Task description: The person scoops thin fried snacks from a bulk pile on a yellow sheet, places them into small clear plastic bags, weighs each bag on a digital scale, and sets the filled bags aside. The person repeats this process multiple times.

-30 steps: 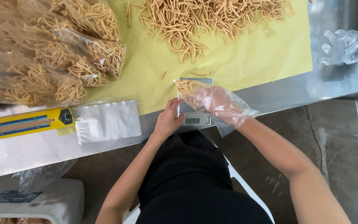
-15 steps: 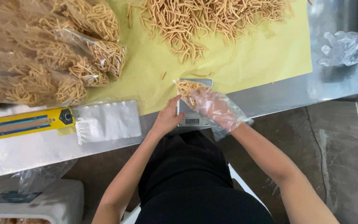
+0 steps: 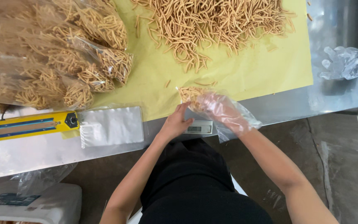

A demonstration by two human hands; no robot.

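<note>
A small clear bag [image 3: 187, 93] partly filled with tan snack sticks stands on a small scale [image 3: 198, 127] at the near edge of the steel table [image 3: 278, 105]. My bare left hand [image 3: 174, 122] pinches the bag's near edge. My right hand [image 3: 222, 111], in a loose clear plastic glove, lies over the bag's right side with its fingers curled at the opening. I cannot see whether loose sticks are in those fingers. Farther back, a large pile of snack sticks [image 3: 216, 25] is spread on yellow paper [image 3: 266, 70].
Several filled clear bags of sticks [image 3: 63, 54] are heaped at the left. A yellow heat sealer [image 3: 30, 125] and a stack of empty clear bags [image 3: 112, 126] lie left of my hands. A crumpled plastic glove [image 3: 344, 62] sits at the right. A white box [image 3: 34, 203] is low left.
Both hands stay at the bag on the scale. My left hand has edged slightly toward the bag; my gloved right hand has shifted a little over it.
</note>
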